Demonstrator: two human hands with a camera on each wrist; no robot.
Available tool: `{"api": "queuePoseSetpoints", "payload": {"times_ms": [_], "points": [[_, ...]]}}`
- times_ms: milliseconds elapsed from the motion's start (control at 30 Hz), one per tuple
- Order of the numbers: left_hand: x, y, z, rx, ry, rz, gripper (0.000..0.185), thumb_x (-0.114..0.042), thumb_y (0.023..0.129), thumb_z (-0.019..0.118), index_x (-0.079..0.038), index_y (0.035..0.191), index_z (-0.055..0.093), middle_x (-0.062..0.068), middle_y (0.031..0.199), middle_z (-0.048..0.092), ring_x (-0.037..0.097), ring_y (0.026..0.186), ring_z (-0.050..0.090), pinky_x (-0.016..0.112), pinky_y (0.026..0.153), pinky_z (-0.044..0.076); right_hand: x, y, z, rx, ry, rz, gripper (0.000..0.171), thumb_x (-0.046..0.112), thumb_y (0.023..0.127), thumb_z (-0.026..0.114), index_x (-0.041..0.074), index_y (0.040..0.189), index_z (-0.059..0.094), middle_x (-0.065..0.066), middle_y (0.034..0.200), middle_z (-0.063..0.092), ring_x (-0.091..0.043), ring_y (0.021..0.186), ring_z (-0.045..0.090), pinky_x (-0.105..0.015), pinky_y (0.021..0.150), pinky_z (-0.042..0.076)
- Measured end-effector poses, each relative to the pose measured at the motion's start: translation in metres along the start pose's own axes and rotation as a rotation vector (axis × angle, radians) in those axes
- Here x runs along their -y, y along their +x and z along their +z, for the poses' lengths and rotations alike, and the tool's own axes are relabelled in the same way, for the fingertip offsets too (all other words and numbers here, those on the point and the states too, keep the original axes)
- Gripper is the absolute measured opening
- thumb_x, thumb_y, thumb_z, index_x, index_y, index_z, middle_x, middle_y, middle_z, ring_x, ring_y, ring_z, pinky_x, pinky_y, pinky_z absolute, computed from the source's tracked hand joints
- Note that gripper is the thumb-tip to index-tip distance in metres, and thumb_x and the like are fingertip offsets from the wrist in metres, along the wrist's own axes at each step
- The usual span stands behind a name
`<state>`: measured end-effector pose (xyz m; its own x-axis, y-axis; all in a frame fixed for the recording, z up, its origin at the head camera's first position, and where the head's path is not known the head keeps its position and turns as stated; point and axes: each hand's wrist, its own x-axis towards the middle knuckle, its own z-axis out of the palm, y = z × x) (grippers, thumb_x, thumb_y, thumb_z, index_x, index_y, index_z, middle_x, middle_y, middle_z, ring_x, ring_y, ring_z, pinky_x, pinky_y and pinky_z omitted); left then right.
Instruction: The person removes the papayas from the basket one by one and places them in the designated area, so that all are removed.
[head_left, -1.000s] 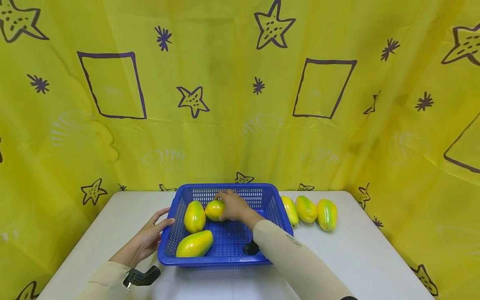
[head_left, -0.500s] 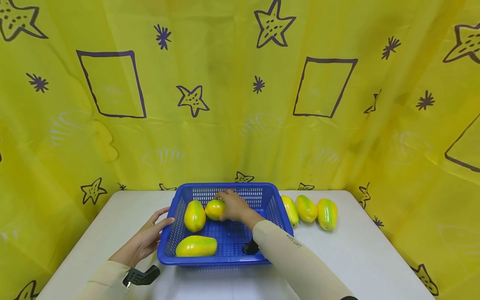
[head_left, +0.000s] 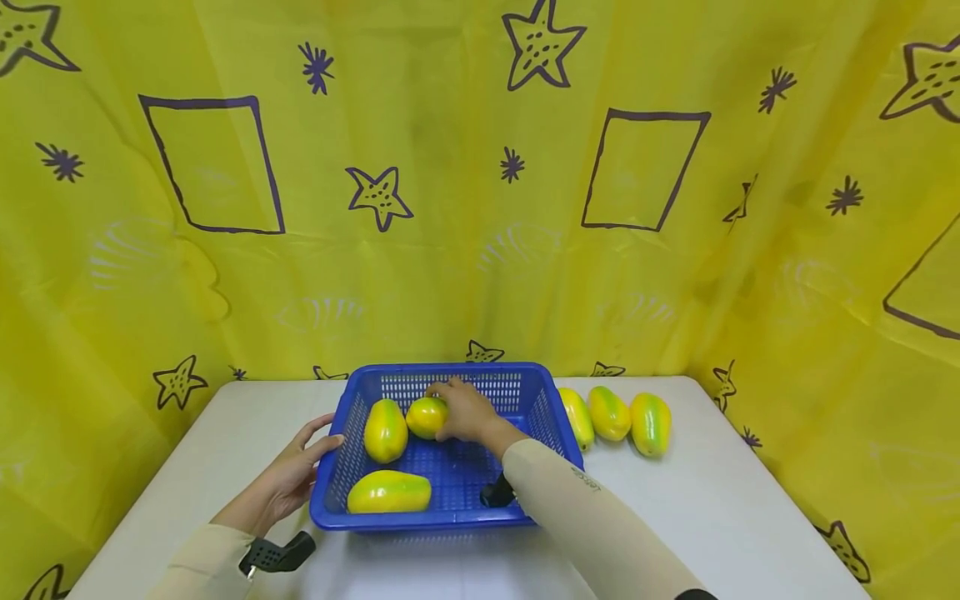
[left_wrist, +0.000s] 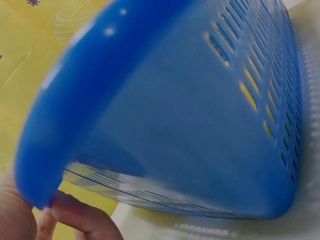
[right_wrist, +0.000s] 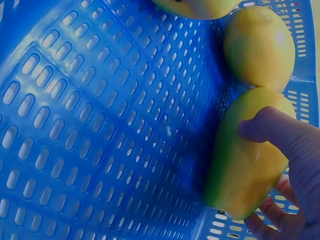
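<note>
- right hand [head_left: 467,410] is down inside the blue perforated plastic basket [head_left: 450,372], thumb and fingers wrapped round a yellow-green papaya-shaped fruit [head_left: 426,417]. so that grip is clamped on the fruit, not just resting on it. the right wrist view shows the thumb [right_wrist: 270,127] lying across its skin.
- the held fruit sits on the basket floor near the far wall, just to the left of the palm. its long axis looks like it runs away from the person toward that far wall, pretty much in line with the forearm.
- touching it on the side away from the palm is a second yellow fruit [head_left: 386,430], lying about parallel. a third fruit [head_left: 388,492] lies crosswise well back toward the wrist, by the near wall.
- left hand [head_left: 296,471] is on the basket's left rim from outside, fingers straight-ish, thumb over the edge. the left wrist view shows fingertips [left_wrist: 82,217] under the rim. the right hand is the one on the fruit, obviously.
- three more of the same fruit [head_left: 609,414] are lined up on the white table [head_left: 712,500], off beyond the basket's right wall.
- vs a second ago: that near fruit was lying at a slant and now it's flat along the near wall. hands and the held fruit have hardly budged.
</note>
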<state>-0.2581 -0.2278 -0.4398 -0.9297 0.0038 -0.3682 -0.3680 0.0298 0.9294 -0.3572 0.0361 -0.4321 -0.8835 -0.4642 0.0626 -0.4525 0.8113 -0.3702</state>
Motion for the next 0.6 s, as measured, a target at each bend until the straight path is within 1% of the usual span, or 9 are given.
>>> {"api": "queuePoseSetpoints", "payload": {"times_ms": [167, 600], "points": [[-0.0014, -0.0004, 0.0003, -0.003, 0.005, -0.001, 0.075, -0.035, 0.099, 0.057, -0.022, 0.158, 0.011, 0.026, 0.137, 0.045, 0.022, 0.092, 0.068, 0.042, 0.081, 0.06, 0.0017, -0.0003, -0.0018, 0.004, 0.004, 0.0, 0.065, 0.02, 0.071, 0.087, 0.023, 0.13, 0.06, -0.007, 0.124, 0.056, -0.027, 0.111, 0.055, -0.047, 0.096, 0.05], [-0.0012, -0.0018, 0.0008, -0.018, 0.007, 0.004, 0.074, -0.033, 0.098, 0.058, -0.022, 0.157, 0.015, 0.021, 0.127, 0.055, 0.021, 0.088, 0.069, 0.042, 0.078, 0.061, 0.0033, 0.0, -0.0026, 0.01, -0.021, 0.01, 0.065, 0.022, 0.07, 0.087, 0.025, 0.129, 0.06, -0.007, 0.122, 0.056, -0.025, 0.107, 0.055, -0.047, 0.093, 0.051]]}}
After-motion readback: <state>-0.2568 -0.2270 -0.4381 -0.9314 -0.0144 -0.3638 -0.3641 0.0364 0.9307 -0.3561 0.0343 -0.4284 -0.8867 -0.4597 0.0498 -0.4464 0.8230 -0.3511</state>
